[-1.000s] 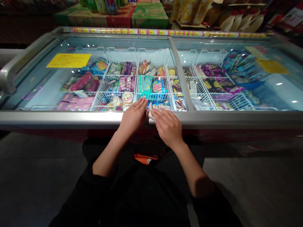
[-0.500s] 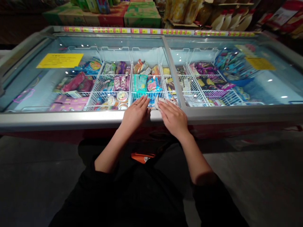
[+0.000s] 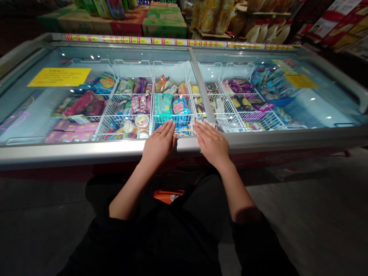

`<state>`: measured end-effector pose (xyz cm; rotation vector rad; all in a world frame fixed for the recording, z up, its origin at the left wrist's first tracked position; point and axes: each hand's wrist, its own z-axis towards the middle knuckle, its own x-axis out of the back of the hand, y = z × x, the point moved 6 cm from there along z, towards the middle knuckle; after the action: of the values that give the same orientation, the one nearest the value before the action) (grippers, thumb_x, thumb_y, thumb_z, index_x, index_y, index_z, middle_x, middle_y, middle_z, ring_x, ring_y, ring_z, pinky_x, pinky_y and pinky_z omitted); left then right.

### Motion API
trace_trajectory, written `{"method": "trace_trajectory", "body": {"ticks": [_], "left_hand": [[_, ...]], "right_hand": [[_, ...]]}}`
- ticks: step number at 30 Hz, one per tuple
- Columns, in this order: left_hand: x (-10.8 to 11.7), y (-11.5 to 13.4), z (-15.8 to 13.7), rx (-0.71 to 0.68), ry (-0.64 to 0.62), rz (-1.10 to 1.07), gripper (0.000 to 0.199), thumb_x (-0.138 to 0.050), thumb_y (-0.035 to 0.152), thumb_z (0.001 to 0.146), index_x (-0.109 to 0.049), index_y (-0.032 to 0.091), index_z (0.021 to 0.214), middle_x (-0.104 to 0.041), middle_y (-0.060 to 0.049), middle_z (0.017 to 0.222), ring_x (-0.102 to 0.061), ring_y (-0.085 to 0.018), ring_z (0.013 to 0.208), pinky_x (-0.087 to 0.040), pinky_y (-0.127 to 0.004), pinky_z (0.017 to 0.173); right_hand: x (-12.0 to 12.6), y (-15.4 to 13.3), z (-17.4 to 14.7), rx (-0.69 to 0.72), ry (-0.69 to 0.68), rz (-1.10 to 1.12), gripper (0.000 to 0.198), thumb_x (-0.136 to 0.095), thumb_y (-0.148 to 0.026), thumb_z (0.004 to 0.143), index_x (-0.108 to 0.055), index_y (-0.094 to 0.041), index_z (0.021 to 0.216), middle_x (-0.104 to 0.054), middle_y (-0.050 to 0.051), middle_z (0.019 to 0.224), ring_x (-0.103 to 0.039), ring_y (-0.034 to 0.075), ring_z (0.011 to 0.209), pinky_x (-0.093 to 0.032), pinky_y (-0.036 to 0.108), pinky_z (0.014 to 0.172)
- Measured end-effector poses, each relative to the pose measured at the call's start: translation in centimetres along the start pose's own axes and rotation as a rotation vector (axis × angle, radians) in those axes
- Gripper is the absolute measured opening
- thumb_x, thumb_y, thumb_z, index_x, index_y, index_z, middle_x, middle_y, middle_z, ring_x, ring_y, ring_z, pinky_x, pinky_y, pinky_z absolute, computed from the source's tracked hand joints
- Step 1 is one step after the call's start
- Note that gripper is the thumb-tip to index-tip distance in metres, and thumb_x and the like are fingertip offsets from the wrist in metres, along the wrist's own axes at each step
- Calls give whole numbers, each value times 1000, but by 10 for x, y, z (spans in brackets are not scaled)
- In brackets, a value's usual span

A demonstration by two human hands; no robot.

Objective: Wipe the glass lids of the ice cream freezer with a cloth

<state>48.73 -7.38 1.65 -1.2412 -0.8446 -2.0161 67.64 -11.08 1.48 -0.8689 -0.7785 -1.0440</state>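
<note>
A long chest freezer (image 3: 120, 150) with sliding glass lids stands in front of me. My left hand (image 3: 158, 143) rests on its front edge, fingers stretched out and close together, a ring on one of them; it holds nothing that I can see. Under the fingers of my right hand (image 3: 213, 145) is a pale crumpled cloth (image 3: 193, 124), pressed against the glass and front frame near the middle divider (image 3: 202, 88). The palm side of both hands is hidden. Below the glass, wire baskets (image 3: 172, 118) hold bagged frozen goods, among them a teal packet (image 3: 163, 104).
Yellow notices (image 3: 59, 77) are on the glass at left and right. A price-label strip (image 3: 179, 42) runs along the freezer's back edge. Behind it stand cardboard boxes (image 3: 163, 23) and white bottles with red caps (image 3: 263, 30). An orange item (image 3: 168, 196) shows at my lap.
My right hand has shifted slightly right with the cloth, and my left hand slightly left, so the gap between them is wider. The view has turned a little to the right.
</note>
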Motion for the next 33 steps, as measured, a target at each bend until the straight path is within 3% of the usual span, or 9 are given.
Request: {"method": "trace_trajectory", "body": {"ticks": [5, 9, 13, 18, 21, 25, 29, 33], "left_hand": [[0, 6, 10, -8, -35, -22, 50, -42, 24, 111, -56, 5, 155, -53, -19, 162, -49, -28, 154, -45, -47, 127], [-6, 17, 36, -16, -65, -66, 51, -38, 23, 113, -51, 6, 159, -47, -18, 167, -43, -27, 158, -39, -46, 131], [-18, 16, 53, 22, -126, -73, 53, -39, 23, 112, -47, 5, 162, -44, -18, 169, -40, -27, 160, -36, -45, 133], [-22, 11, 48, 3, -151, -105, 56, -38, 22, 111, -43, 9, 165, -41, -16, 172, -36, -26, 162, -33, -46, 134], [-20, 10, 45, 10, -138, -126, 57, -38, 21, 110, -40, 14, 167, -40, -14, 173, -36, -26, 162, -34, -49, 134], [-20, 10, 45, 24, -133, -124, 57, -41, 24, 111, -41, 17, 167, -41, -12, 172, -37, -25, 162, -34, -47, 134], [-21, 12, 45, 40, -121, -97, 55, -42, 23, 111, -46, 12, 164, -43, -15, 171, -38, -27, 161, -35, -48, 133], [-21, 12, 46, 42, -104, -70, 54, -40, 22, 110, -48, 11, 162, -43, -16, 171, -40, -27, 160, -35, -47, 133]], "right_hand": [[5, -17, -14, 133, -37, 46, 45, -45, -21, 110, -68, -24, 149, -67, 5, 151, -58, 26, 147, -48, 46, 124], [19, 10, -21, 117, -62, 38, 48, -44, -21, 111, -63, -25, 154, -65, 5, 154, -55, 26, 149, -47, 48, 125], [12, 34, 5, 32, -158, 34, 53, -41, -26, 112, -52, -27, 163, -55, 4, 163, -43, 27, 158, -42, 53, 128], [-5, 20, 28, 116, -279, 95, 57, -41, -24, 111, -44, -23, 168, -46, 7, 170, -36, 25, 161, -32, 52, 134], [3, 16, 17, 135, -287, 115, 58, -42, -22, 111, -43, -27, 168, -47, 5, 169, -38, 24, 160, -35, 51, 134], [13, 34, 5, 113, -281, 103, 58, -41, -24, 112, -40, -32, 169, -48, 2, 169, -40, 25, 159, -36, 53, 133], [-1, 53, 34, 75, -276, 108, 56, -39, -29, 112, -43, -30, 168, -46, 3, 171, -33, 25, 162, -33, 53, 134], [-18, 48, 62, 101, -292, 135, 57, -39, -26, 111, -44, -24, 168, -43, 5, 173, -31, 25, 164, -28, 53, 136]]}}
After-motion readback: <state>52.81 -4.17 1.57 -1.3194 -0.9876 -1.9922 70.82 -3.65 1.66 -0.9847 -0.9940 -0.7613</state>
